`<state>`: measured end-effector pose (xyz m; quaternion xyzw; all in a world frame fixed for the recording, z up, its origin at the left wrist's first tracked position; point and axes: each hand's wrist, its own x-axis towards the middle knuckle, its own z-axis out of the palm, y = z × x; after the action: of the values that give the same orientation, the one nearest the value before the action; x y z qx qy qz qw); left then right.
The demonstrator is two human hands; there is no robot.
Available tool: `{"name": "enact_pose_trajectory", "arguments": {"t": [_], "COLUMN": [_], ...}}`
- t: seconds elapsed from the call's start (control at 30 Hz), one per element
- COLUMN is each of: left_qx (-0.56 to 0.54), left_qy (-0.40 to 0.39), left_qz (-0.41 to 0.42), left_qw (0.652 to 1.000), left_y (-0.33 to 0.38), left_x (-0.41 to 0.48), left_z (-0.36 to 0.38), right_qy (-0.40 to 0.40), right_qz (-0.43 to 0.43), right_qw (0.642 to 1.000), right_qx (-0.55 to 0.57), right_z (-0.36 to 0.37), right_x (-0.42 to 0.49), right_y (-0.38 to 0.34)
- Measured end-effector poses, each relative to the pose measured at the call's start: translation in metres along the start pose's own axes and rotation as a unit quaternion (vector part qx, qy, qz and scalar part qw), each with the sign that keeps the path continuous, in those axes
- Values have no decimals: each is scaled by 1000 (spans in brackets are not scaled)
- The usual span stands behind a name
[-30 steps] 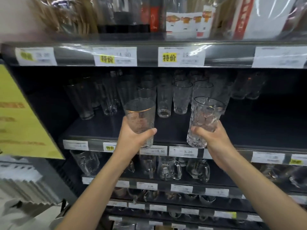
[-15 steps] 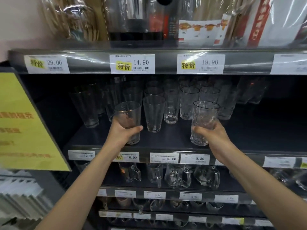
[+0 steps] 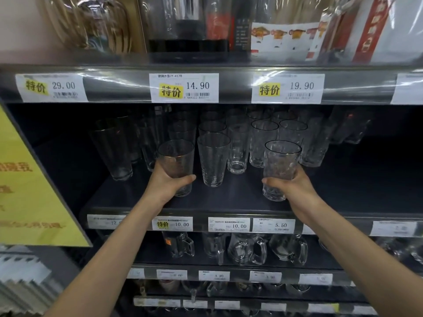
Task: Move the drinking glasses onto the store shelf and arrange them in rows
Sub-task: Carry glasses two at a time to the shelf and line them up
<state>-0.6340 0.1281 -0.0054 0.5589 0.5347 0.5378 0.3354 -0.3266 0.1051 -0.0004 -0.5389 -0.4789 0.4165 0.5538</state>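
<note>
Left hand (image 3: pixel 170 183) is wrapping a gold-rimmed glass (image 3: pixel 176 164), right hand (image 3: pixel 289 185) is gripping a textured glass (image 3: pixel 279 167) (both held low), setting them upright at the shelf (image 3: pixel 142 202) front rows.

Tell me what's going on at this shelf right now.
A person is stocking a store shelf with drinking glasses. The left hand holds a gold-rimmed glass and the right hand holds a patterned glass, both upright at the front of the shelf, just ahead of the rows of glasses already standing there. Whether their bases touch the shelf yet is hard to tell.
</note>
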Motion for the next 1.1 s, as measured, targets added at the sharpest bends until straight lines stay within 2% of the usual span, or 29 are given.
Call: {"name": "enact_pose_trajectory", "arguments": {"t": [0.23,0.5,1.1], "left_qx": [9,11,6], "left_qy": [-12,-8,-7], "left_qz": [-3,15,-15], "left_qw": [1000,1000,1000], "left_y": [-8,-8,-19], "left_x": [12,21,35], "left_z": [-3,1,1], "right_qy": [10,6,22], "right_qz": [-3,0,-14], "right_qw": [1000,998,995], "right_qx": [-5,-63,-97], "right_z": [3,9,21], "right_x": [14,28,41], "right_y": [3,6,9]}}
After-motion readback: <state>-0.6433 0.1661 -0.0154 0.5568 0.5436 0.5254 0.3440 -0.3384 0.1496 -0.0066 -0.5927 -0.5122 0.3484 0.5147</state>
